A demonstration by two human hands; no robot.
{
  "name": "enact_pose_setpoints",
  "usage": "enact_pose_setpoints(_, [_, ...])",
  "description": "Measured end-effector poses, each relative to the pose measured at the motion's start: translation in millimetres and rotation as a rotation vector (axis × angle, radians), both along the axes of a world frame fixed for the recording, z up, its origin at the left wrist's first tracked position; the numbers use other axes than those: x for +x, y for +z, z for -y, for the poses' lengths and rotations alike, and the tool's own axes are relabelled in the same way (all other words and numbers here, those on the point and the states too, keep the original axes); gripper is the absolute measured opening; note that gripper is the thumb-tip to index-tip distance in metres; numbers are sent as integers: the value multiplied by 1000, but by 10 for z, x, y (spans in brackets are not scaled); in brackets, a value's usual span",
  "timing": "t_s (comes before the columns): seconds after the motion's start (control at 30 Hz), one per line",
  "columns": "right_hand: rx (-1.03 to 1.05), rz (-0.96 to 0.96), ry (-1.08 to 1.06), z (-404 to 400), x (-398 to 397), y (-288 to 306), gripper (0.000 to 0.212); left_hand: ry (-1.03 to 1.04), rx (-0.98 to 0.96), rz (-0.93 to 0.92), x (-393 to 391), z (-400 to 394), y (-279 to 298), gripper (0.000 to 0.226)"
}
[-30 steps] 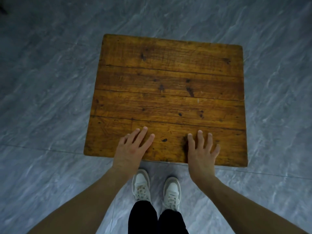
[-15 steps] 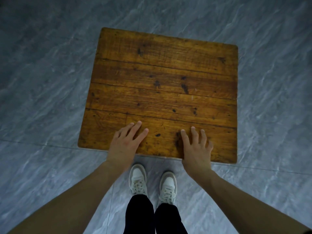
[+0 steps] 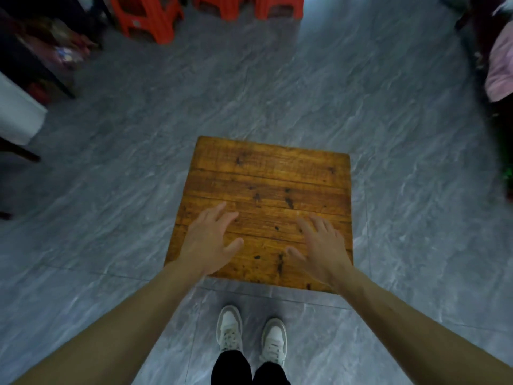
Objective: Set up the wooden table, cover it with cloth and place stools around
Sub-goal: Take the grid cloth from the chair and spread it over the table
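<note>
Both hands, left hand [image 3: 206,241] and right hand [image 3: 323,247], are held flat-fingered, gripping nothing, over the bare wooden worktop [image 3: 266,179], probably so it's steadied; red stools [image 3: 150,16] are left far off

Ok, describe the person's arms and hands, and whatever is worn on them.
Both forearms are bare, with no sleeves in view. The left hand and right hand wear no gloves; no rings, watch or bracelets are visible, though the picture is slightly blurred. Further down are dark trousers and pale lace-up sneakers.
</note>
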State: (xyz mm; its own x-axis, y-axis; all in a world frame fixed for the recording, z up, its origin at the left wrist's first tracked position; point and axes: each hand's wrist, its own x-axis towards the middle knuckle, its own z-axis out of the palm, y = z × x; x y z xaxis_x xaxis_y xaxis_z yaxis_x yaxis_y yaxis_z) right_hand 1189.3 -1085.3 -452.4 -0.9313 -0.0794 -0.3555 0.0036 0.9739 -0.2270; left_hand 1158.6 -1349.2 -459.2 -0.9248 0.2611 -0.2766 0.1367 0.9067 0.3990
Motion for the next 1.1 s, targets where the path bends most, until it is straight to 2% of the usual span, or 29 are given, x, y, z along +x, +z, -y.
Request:
enact_pose_setpoints(0.27, [-47,-124,32,-42,-76,1519,63,133,-6,-171,-174,84,1748,63])
enact_pose_setpoints(0.47, [-45,-183,66,191,11,2405,60,244,-40,-185,201,310,2590,75])
enact_pose_setpoints(0.77, [-102,-274,120,1086,-3,3027,61,368,-110,-163,642,1355,3029,75])
enact_pose_setpoints(1.1, [-102,-257,294,3148,12,3186,55,437,-164,-238,1278,3277,3202,64])
